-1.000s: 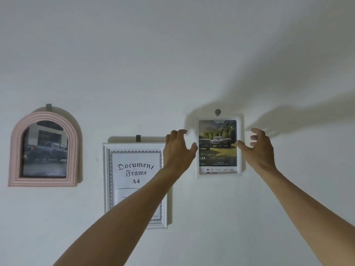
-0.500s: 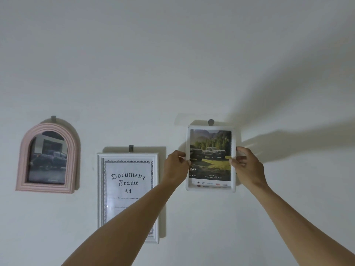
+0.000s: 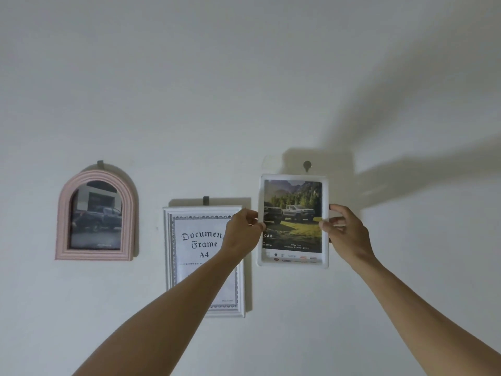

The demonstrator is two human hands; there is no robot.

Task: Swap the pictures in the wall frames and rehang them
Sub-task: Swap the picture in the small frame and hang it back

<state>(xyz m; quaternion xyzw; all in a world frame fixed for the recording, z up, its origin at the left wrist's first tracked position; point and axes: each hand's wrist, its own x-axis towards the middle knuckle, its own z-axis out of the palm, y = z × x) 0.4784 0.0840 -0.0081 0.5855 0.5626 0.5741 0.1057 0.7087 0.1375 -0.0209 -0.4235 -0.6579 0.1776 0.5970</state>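
both hands closed in since a second ago: left hand (image 3: 244, 229) and right hand (image 3: 345, 229) now pinch side edges of white frame (image 3: 292, 263), hanging below hook (image 3: 307, 165). swap barely begun; pink arched frame (image 3: 95, 255) untouched.

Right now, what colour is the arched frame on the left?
Pink, ribbed moulding; the arched frame shows in the head view.

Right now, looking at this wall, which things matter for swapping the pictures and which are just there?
Part of the job:
- white frame with the truck picture, gripped at its sides by the left hand and right hand
- pink arched frame
- wall hook above the white frame

Just there:
- document frame, untouched on its hook
- shadows on the wall
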